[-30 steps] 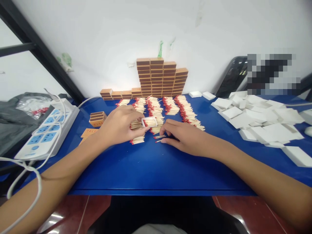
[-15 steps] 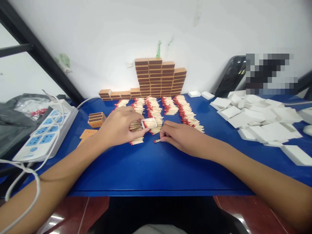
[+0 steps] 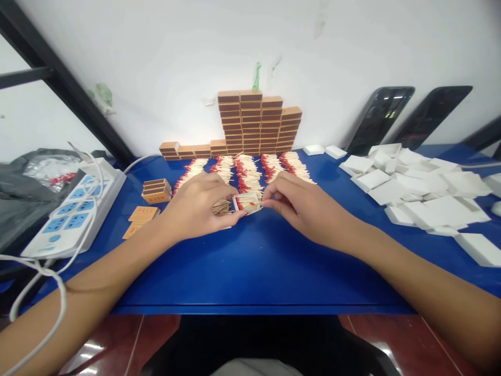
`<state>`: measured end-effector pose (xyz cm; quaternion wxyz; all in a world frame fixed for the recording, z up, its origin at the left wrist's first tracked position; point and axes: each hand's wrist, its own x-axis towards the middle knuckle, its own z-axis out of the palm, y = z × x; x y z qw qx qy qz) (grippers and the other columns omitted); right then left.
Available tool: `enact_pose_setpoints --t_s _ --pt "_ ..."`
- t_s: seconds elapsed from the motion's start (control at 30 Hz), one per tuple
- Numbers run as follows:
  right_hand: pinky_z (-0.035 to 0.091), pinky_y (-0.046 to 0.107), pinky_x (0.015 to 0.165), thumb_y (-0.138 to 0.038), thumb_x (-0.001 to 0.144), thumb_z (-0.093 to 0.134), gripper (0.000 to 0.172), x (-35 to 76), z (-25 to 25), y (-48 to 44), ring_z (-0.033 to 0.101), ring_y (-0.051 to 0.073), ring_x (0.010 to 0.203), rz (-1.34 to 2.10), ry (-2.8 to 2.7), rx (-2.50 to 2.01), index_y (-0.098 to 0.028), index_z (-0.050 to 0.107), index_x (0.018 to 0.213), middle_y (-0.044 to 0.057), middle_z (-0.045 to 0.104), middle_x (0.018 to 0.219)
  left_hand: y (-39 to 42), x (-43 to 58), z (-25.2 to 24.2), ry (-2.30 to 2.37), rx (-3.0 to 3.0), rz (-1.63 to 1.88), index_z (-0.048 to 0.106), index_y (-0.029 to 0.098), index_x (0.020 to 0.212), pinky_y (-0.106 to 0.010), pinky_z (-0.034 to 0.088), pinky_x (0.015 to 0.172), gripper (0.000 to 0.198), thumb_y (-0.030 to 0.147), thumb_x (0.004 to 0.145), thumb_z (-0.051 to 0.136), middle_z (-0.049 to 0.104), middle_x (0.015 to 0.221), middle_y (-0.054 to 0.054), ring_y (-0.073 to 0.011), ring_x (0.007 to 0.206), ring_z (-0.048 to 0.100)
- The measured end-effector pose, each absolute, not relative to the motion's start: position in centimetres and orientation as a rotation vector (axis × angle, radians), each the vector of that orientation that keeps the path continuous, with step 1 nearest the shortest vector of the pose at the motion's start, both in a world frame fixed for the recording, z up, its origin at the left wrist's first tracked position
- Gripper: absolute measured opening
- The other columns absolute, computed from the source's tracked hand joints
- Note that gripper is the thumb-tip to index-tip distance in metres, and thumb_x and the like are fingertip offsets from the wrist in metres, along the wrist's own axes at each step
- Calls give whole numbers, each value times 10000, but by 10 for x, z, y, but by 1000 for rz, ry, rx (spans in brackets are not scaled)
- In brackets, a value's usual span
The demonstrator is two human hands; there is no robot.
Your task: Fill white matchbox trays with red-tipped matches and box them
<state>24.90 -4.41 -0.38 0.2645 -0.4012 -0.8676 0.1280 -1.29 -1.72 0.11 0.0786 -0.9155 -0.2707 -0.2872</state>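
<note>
My left hand (image 3: 201, 206) grips a small white matchbox tray (image 3: 236, 202) between thumb and fingers, tilted a little toward me. Red-tipped matches (image 3: 247, 200) lie inside it, some heads at the left and some toward the right. At the tray's right end is my right hand (image 3: 287, 201), thumb and forefinger pinched together; what they hold, if anything, is too small to make out. Rows of loose matches (image 3: 248, 172) lie behind both hands, and a bundle of matches (image 3: 222, 207) shows beneath my left hand.
Brown matchboxes (image 3: 250, 125) are stacked against the wall. Orange matchbox sleeves (image 3: 144, 213) and a short stack of boxes (image 3: 156, 191) lie left, beside a power strip (image 3: 72, 214) with white cables. A pile of white trays (image 3: 418, 188) covers the right; two dark phone-like panels (image 3: 379, 117) lean behind.
My right hand has moved up from the tabletop, where it pinched a match or matches, to the tray's right end. The tray has shifted slightly right and toward me.
</note>
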Motion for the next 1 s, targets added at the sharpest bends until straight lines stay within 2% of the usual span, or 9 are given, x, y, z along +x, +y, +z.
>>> enact_pose_setpoints --t_s 0.2,0.6,0.83,1.0 --pt "462 325 723 -241 1042 542 73 243 -10 -45 620 205 854 281 -2326 -1070 -215 594 998 65 637 1002 -28 -2 -1 -792 -2823 -960 767 181 1054 -346 583 767 280 424 920 733 760 876 -86 -212 812 716" --pt "457 305 670 -234 1015 582 76 249 -10 -41 610 181 788 208 -2257 -1064 -210 653 1009 53 625 941 -18 -12 -1 -831 -2729 -959 773 168 1042 -349 578 794 286 420 909 758 774 887 -81 -220 831 722" --pt "480 326 765 -234 1010 596 115 247 -28 -35 606 181 821 332 -2443 -1081 -201 687 1072 65 603 1033 -7 -26 7 -956 -2543 -949 768 173 987 -373 567 811 302 464 922 722 768 876 -79 -228 822 715" --pt "466 315 765 -220 1023 578 116 243 -29 -37 611 168 819 402 -2455 -1109 -205 693 1021 52 608 1035 -6 -24 5 -941 -2566 -902 773 176 1015 -385 559 831 320 476 928 704 764 869 -79 -239 849 712"
